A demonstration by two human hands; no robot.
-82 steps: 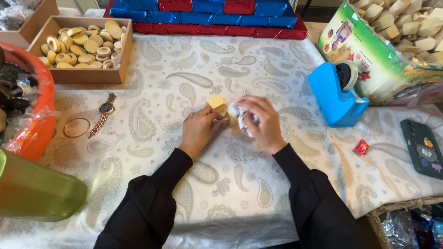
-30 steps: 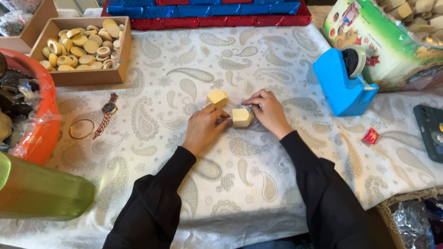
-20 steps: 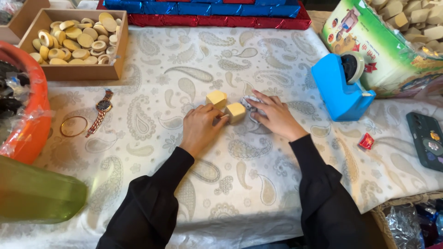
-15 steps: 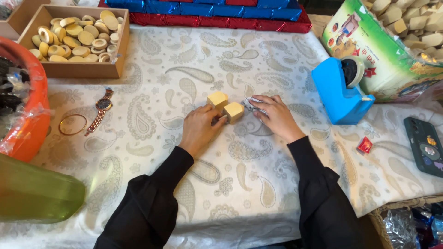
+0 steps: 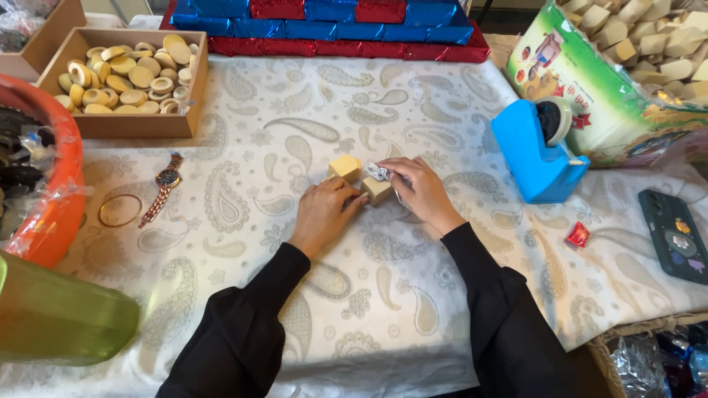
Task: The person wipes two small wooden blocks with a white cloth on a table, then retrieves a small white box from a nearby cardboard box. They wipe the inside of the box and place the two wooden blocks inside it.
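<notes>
- Centre frame: left hand (image 5: 324, 215) rests on the patterned tablecloth (image 5: 295, 133), fingertips closed against a small wooden block (image 5: 377, 189).
- Right hand (image 5: 423, 193) pinches silver foil (image 5: 377, 172) at the block's top.
- Second block (image 5: 344, 167) just behind; blue tape dispenser (image 5: 535, 158) right.

Tape dispenser (image 5: 537, 158) right of blocks (image 5: 361, 178)

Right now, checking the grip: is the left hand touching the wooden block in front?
Touching. The head view shows the left hand with its fingertips pressed against the wooden block; no gap between them.
</notes>
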